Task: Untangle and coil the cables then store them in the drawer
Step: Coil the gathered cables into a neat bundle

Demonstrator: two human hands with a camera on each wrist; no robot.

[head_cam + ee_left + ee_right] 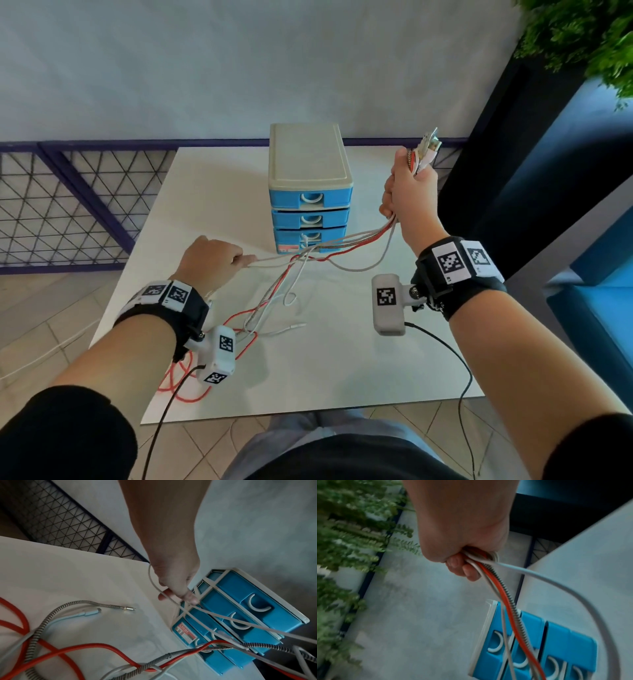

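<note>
Several tangled cables, red, white and a striped braided one, run across the white table. My right hand is raised right of the blue drawer unit and grips the bundle in a fist, with the plug ends sticking out above it. My left hand pinches a white cable low over the table, left of the unit. The red cable and braided cable cross in a knot between the hands. All three drawers look closed.
A loop of red cable lies at the table's front left edge. Loose plug ends rest on the table. A wire-mesh fence stands to the left, a plant and a blue seat to the right.
</note>
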